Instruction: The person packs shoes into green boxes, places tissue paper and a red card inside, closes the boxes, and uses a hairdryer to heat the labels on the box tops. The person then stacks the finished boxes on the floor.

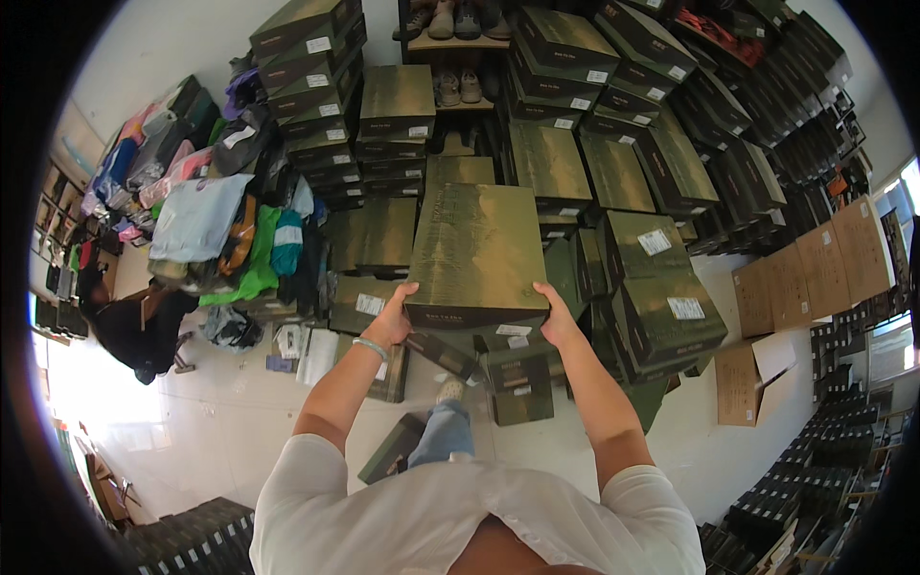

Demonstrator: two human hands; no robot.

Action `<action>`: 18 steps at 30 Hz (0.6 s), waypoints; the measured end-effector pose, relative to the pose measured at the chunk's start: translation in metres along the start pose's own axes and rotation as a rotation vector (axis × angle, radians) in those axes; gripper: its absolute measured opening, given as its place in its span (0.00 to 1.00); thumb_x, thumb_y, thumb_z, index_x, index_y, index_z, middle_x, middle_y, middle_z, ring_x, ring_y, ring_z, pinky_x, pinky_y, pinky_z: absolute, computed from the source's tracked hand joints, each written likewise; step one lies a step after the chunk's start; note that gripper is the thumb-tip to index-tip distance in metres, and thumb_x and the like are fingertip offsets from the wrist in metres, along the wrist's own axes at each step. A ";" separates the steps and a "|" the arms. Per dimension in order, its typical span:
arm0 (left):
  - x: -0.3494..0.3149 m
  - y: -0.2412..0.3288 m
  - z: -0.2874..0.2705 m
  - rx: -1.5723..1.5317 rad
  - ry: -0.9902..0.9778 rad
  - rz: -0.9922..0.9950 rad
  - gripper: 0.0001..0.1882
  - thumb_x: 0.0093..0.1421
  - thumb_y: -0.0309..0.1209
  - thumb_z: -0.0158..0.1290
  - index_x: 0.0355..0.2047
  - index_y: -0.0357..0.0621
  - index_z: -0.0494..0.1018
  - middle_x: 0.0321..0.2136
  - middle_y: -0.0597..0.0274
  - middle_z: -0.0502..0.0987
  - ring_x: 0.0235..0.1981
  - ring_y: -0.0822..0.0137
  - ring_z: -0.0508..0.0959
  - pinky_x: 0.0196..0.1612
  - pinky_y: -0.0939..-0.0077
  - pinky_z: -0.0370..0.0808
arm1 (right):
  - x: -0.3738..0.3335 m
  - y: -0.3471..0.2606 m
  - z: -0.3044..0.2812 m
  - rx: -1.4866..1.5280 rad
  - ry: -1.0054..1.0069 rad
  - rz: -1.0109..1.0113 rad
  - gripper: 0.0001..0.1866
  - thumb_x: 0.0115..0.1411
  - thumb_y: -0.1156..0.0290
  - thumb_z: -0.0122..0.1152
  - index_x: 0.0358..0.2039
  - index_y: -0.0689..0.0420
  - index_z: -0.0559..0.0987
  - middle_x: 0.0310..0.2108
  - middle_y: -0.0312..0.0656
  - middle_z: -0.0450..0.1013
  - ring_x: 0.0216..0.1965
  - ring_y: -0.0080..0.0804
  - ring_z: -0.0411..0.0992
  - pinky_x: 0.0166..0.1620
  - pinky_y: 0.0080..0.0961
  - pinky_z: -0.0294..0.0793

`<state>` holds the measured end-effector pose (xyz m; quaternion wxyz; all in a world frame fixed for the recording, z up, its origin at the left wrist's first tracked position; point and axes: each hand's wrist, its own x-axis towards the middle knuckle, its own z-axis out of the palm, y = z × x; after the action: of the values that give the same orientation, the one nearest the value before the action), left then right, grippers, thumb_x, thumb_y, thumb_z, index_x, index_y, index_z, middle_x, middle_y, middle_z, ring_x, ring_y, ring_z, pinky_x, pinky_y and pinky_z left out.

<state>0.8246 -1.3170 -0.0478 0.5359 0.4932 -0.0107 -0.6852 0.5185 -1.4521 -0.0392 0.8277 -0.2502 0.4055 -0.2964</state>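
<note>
Between my two hands is a dark green shoebox (479, 249) with a landscape-like print on its lid and a white label on its near side. My left hand (393, 316) grips its near left corner, the thumb on the edge and a bracelet at the wrist. At the near right corner, my right hand (556, 314) holds it the same way. The fingers under the box are hidden. Beyond and beside it stand stacks of matching shoeboxes (551, 163), and a smaller box (522, 402) sits below it near my foot.
Bagged goods (201, 220) pile up at the left, near a person in dark clothes (144, 331). Shoes (455, 24) stand on a shelf at the back. Brown cartons (815, 268) are on the right. A single box (393, 448) lies on the floor beside my leg.
</note>
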 end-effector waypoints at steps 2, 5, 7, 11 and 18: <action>0.049 0.040 0.003 -0.053 0.001 0.003 0.38 0.53 0.48 0.59 0.60 0.42 0.63 0.59 0.55 0.69 0.57 0.54 0.70 0.59 0.50 0.64 | 0.068 -0.021 0.009 0.004 -0.002 0.045 0.34 0.56 0.58 0.64 0.61 0.54 0.67 0.57 0.40 0.68 0.57 0.36 0.65 0.58 0.31 0.62; 0.125 0.081 -0.003 0.002 0.034 0.115 0.39 0.52 0.48 0.60 0.61 0.44 0.62 0.58 0.56 0.69 0.57 0.53 0.70 0.59 0.51 0.64 | 0.147 -0.043 0.027 -0.138 0.036 0.013 0.39 0.56 0.50 0.62 0.66 0.49 0.62 0.66 0.41 0.58 0.66 0.41 0.54 0.67 0.45 0.44; 0.177 0.099 -0.008 0.015 0.037 0.164 0.40 0.53 0.47 0.59 0.63 0.47 0.60 0.59 0.57 0.68 0.57 0.53 0.69 0.59 0.51 0.65 | 0.175 -0.049 0.043 -0.308 0.132 -0.018 0.48 0.56 0.43 0.57 0.71 0.45 0.49 0.73 0.39 0.40 0.72 0.47 0.38 0.67 0.54 0.25; 0.287 0.115 -0.026 0.067 -0.032 0.246 0.46 0.54 0.44 0.58 0.69 0.55 0.47 0.65 0.58 0.57 0.64 0.55 0.61 0.62 0.56 0.60 | 0.207 -0.040 0.032 -0.303 0.128 -0.175 0.51 0.58 0.42 0.55 0.72 0.44 0.38 0.73 0.40 0.36 0.72 0.48 0.37 0.68 0.54 0.30; 0.364 0.104 -0.053 0.116 -0.051 0.324 0.46 0.56 0.39 0.56 0.71 0.57 0.44 0.67 0.59 0.55 0.68 0.59 0.54 0.65 0.59 0.54 | 0.062 0.135 -0.095 -0.215 0.543 -0.054 0.29 0.61 0.65 0.62 0.60 0.56 0.65 0.52 0.42 0.69 0.44 0.33 0.73 0.46 0.30 0.75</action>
<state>0.9586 -1.6050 -0.2607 0.6095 0.4977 -0.1431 -0.6003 0.5102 -1.4174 -0.2118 0.6493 -0.2588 0.6345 -0.3299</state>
